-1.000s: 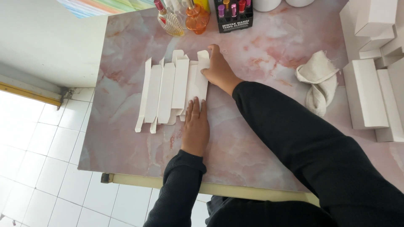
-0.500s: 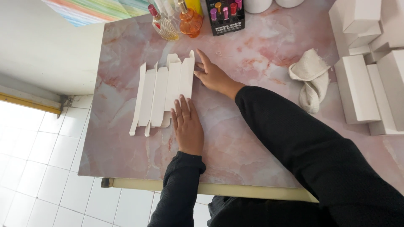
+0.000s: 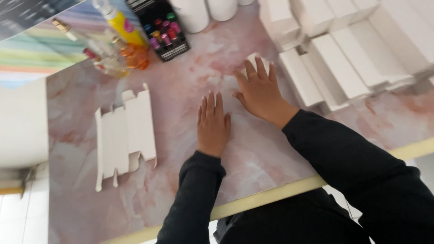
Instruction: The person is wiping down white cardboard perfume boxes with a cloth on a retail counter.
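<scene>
Head view of a pink marbled table [image 3: 181,95], read from left to right. At the left lies a flat white carton blank [image 3: 124,135], unfolded, with its creased panels side by side and its tabs at the far and near ends; it rests alone on the tabletop, well apart from both hands. Beyond it, at the far left edge of the table, stand glass bottles [image 3: 106,56] with coloured contents and a yellow bottle [image 3: 118,21], and just to their right a black display box [image 3: 160,27] of small coloured vials. Farther right along the far edge are two white cylindrical containers [image 3: 208,11], only partly in frame.

Near the middle, the left hand [image 3: 213,124] lies flat on the bare tabletop, palm down, fingers together and extended, grasping nothing. Just to its right and slightly farther from the viewer, the right hand [image 3: 257,90] is spread palm down with fingers fanned; its fingertips rest on or over a small white object [image 3: 254,60], most of which the hand hides, so it cannot be told whether the fingers press it or merely cover it. The hand is not clenched. Both arms wear black sleeves [image 3: 325,153].

At the right, a group of assembled white boxes [image 3: 343,63], long and rectangular, lies packed close together, the nearest one just beside the right hand.
</scene>
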